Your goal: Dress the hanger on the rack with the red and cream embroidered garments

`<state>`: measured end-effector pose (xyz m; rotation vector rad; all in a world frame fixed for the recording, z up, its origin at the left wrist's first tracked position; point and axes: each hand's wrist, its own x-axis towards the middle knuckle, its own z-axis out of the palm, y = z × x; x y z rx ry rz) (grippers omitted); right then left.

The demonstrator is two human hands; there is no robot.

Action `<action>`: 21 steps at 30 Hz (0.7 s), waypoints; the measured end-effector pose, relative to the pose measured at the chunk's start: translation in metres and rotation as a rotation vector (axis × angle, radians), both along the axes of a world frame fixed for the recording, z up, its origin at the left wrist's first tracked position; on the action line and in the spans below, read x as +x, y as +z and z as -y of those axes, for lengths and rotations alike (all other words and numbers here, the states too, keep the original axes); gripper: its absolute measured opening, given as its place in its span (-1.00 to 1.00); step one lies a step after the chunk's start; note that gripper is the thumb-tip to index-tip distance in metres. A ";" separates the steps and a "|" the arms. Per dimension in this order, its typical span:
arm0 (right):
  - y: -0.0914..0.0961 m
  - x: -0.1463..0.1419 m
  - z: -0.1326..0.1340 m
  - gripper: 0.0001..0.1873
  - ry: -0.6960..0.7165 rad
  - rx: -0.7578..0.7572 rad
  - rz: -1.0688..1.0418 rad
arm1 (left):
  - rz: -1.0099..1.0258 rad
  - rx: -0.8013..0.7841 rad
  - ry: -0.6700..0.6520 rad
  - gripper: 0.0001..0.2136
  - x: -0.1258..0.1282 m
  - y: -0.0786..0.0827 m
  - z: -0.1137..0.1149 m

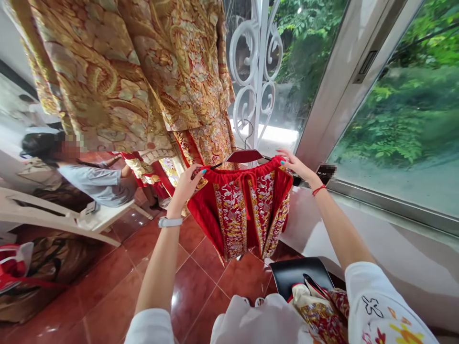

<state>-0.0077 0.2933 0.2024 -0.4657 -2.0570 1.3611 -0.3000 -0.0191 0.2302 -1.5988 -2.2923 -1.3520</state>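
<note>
A red embroidered skirt (233, 217) with a gathered drawstring waist hangs in front of me. Its tie falls in a bow at the middle of the waist. A dark clothes hanger (244, 155) with a metal hook sits just behind the waistband. My left hand (187, 184) pinches the waistband's left end, near the hanger's tip. At the opposite end, my right hand (297, 167) holds the waistband between thumb and fingers. The skirt is stretched wide between both hands, its lower edge hanging above the tiles. What the hanger's hook rests on cannot be made out clearly.
Gold embroidered garments (136, 71) hang high at left. Behind is a white scrolled metal rack (258, 62) beside the window (405, 110). A black chair (304, 272) bears more embroidered clothing (319, 315). Another person (96, 181) sits at left, near a white chair (39, 205).
</note>
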 end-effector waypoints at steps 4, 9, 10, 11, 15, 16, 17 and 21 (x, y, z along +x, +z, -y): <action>-0.018 0.011 0.002 -0.51 -0.180 0.150 -0.097 | -0.114 0.034 -0.040 -0.64 0.011 -0.004 -0.003; -0.021 0.019 -0.016 -0.55 -0.068 0.076 0.055 | -0.356 0.042 0.121 -0.61 0.030 -0.008 -0.010; -0.020 0.021 -0.019 -0.50 -0.034 0.037 0.102 | -0.374 0.022 0.139 -0.61 0.032 -0.009 -0.010; -0.019 0.023 -0.020 -0.44 -0.008 0.005 0.140 | -0.383 -0.001 0.148 -0.61 0.034 -0.010 -0.011; -0.035 0.040 -0.006 -0.06 -0.049 0.121 0.261 | -0.394 -0.071 0.159 -0.63 0.032 -0.010 -0.012; -0.045 0.051 0.001 0.06 -0.088 0.178 0.311 | -0.393 -0.076 0.166 -0.64 0.032 -0.011 -0.013; -0.058 0.067 0.009 0.17 -0.137 0.207 0.366 | -0.391 -0.075 0.174 -0.64 0.031 -0.012 -0.015; -0.121 0.179 0.059 0.22 -0.416 0.072 0.614 | -0.366 -0.047 0.190 -0.65 0.030 -0.015 -0.020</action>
